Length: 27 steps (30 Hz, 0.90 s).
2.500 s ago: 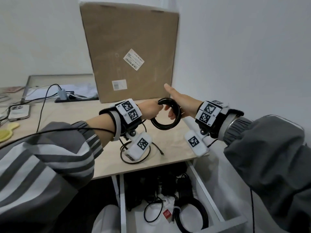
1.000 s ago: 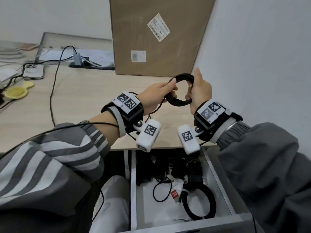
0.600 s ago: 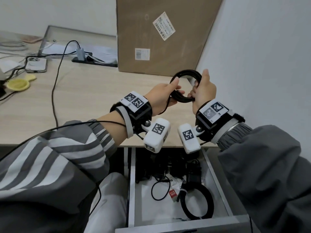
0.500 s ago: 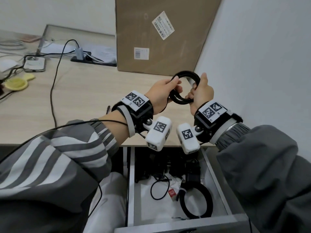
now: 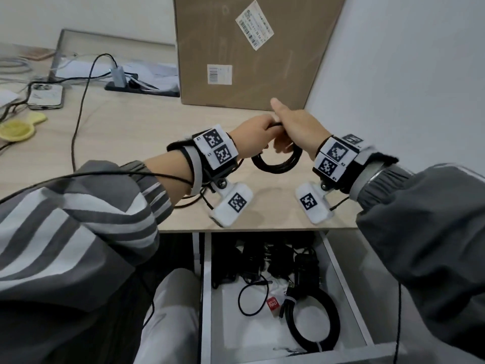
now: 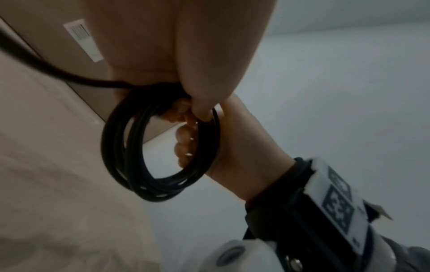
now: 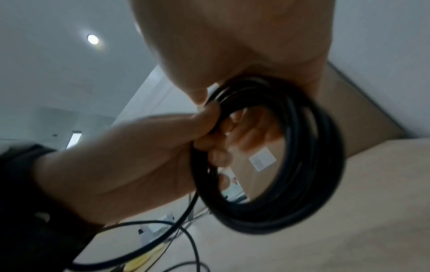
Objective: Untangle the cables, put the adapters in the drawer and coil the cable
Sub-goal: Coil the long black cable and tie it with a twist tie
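Observation:
A black cable coil (image 5: 278,165) hangs over the desk near its front edge, held by both hands. My left hand (image 5: 256,135) grips its upper left side, fingers curled round the strands (image 7: 209,128). Palm down over the top, my right hand (image 5: 294,127) has its thumb pointing forward and its fingers hooked through the coil (image 6: 160,152). A loose tail of the cable (image 7: 186,211) runs from the left hand down to the desk. Below, the open drawer (image 5: 349,292) holds black adapters (image 5: 275,258) at the back.
A second tied black coil (image 5: 315,319) and a thin cable loop (image 5: 252,298) lie in the drawer. A large cardboard box (image 5: 249,48) stands at the desk's back by the right wall. A phone (image 5: 46,94), a yellow object (image 5: 15,128) and cables lie far left.
The coil was held upright above the hands; now it hangs beneath them, lower and nearer the desk. My right hand has turned palm down over it.

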### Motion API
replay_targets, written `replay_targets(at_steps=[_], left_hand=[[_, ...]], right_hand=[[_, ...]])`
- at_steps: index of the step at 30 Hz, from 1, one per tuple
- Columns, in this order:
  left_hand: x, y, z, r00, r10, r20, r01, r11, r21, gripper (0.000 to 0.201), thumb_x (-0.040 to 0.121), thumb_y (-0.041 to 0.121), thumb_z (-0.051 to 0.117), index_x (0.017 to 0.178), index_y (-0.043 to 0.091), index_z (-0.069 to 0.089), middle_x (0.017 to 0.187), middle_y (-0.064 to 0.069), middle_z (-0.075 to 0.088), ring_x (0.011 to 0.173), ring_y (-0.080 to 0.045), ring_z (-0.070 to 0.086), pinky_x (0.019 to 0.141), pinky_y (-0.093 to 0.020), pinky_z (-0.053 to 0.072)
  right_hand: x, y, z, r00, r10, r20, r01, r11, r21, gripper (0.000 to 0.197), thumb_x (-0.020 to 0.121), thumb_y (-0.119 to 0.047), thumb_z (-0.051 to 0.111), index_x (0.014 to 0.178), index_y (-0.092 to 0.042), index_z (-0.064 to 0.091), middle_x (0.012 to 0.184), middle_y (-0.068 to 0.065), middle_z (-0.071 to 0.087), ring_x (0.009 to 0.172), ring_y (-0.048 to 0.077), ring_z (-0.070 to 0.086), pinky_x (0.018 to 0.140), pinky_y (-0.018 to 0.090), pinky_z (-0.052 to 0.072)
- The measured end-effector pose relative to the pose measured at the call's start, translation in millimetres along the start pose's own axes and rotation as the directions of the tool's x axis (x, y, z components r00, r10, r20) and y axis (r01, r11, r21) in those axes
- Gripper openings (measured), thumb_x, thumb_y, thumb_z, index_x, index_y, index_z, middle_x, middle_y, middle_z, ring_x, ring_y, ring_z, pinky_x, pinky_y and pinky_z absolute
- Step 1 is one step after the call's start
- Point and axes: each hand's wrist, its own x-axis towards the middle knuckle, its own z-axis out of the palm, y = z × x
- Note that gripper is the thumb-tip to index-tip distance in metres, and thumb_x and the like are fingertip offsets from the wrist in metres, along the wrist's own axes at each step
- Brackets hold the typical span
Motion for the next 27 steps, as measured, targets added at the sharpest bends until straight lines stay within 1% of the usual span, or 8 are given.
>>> replay_targets(at_steps=[2, 6, 8, 13, 17, 21, 24, 27], left_hand=[[3, 0, 2, 1.000, -0.013, -0.013, 0.012, 1.000, -0.020, 0.020, 0.097, 0.011, 0.038, 0.085, 0.009, 0.054, 0.077, 0.002, 0.055, 0.059, -0.002, 0.050, 0.056, -0.015, 0.043], [2, -12, 13, 0.990, -0.120, -0.068, 0.096, 0.954, -0.283, 0.015, 0.096, 0.016, 0.047, 0.101, 0.002, 0.050, 0.079, -0.003, 0.058, 0.068, -0.011, 0.058, 0.063, -0.024, 0.049], [-2, -20, 14, 0.971, -0.237, -0.032, 0.195, 0.865, -0.463, 0.038, 0.093, 0.031, 0.057, 0.114, 0.007, 0.038, 0.093, -0.007, 0.065, 0.081, -0.016, 0.066, 0.074, -0.029, 0.053], [-16, -28, 15, 0.951, -0.202, 0.234, 0.294, 0.822, -0.487, 0.026, 0.099, 0.043, 0.042, 0.111, 0.022, 0.051, 0.112, 0.008, 0.064, 0.112, -0.013, 0.057, 0.097, -0.034, 0.038], [-14, -14, 23, 0.982, -0.167, 0.090, 0.183, 0.707, -0.683, 0.018, 0.102, 0.031, 0.041, 0.099, 0.017, 0.052, 0.103, 0.002, 0.064, 0.099, -0.013, 0.059, 0.092, -0.033, 0.043], [-10, -1, 23, 0.975, -0.207, -0.087, 0.093, 0.726, -0.681, 0.017, 0.102, 0.018, 0.040, 0.086, 0.015, 0.046, 0.074, -0.001, 0.049, 0.071, -0.013, 0.055, 0.080, -0.031, 0.044], [-12, 2, 14, 0.978, -0.201, -0.061, 0.131, 0.810, -0.571, 0.016, 0.102, 0.017, 0.040, 0.086, 0.016, 0.044, 0.069, -0.001, 0.042, 0.061, -0.012, 0.048, 0.070, -0.029, 0.043], [-14, 9, 10, 0.990, -0.137, 0.021, 0.137, 0.948, -0.288, 0.015, 0.101, 0.017, 0.041, 0.087, 0.013, 0.045, 0.070, -0.001, 0.045, 0.062, -0.014, 0.049, 0.064, -0.027, 0.042]], right_hand=[[0, -2, 2, 0.998, -0.052, -0.024, 0.048, 0.985, -0.165, 0.065, 0.093, -0.061, 0.034, 0.055, -0.015, 0.060, 0.041, -0.006, 0.056, 0.049, 0.018, 0.056, 0.059, 0.028, 0.046], [5, 6, 4, 0.962, -0.203, -0.182, 0.155, 0.957, -0.246, 0.058, 0.093, -0.049, 0.048, 0.048, -0.013, 0.059, 0.041, -0.004, 0.052, 0.048, 0.006, 0.050, 0.059, 0.025, 0.039], [7, 12, 4, 0.934, -0.226, -0.277, 0.167, 0.961, -0.219, 0.057, 0.093, -0.042, 0.051, 0.043, -0.016, 0.054, 0.033, -0.006, 0.045, 0.042, 0.007, 0.047, 0.056, 0.023, 0.037], [8, 20, -4, 0.858, 0.042, -0.511, 0.103, 0.962, 0.251, 0.050, 0.083, -0.046, 0.049, 0.042, -0.017, 0.052, 0.041, -0.002, 0.045, 0.041, 0.018, 0.038, 0.054, 0.033, 0.036], [-3, 17, 5, 0.858, 0.201, -0.472, 0.108, 0.828, 0.550, 0.042, 0.089, -0.036, 0.048, 0.056, -0.009, 0.050, 0.051, 0.009, 0.040, 0.034, 0.016, 0.027, 0.040, 0.024, 0.026], [-10, 19, 7, 0.904, 0.258, -0.341, 0.044, 0.738, 0.674, 0.041, 0.094, -0.031, 0.041, 0.059, -0.009, 0.047, 0.042, 0.002, 0.034, 0.033, 0.016, 0.029, 0.044, 0.025, 0.031], [-8, 22, -6, 0.946, 0.236, -0.223, -0.074, 0.825, 0.560, 0.045, 0.098, -0.041, 0.037, 0.073, -0.009, 0.057, 0.062, 0.007, 0.059, 0.053, 0.020, 0.058, 0.060, 0.031, 0.048], [-10, 14, -21, 0.980, 0.019, -0.199, 0.009, 0.990, 0.139, 0.054, 0.093, -0.059, 0.031, 0.085, -0.016, 0.064, 0.089, 0.004, 0.070, 0.085, 0.019, 0.066, 0.085, 0.039, 0.051]])
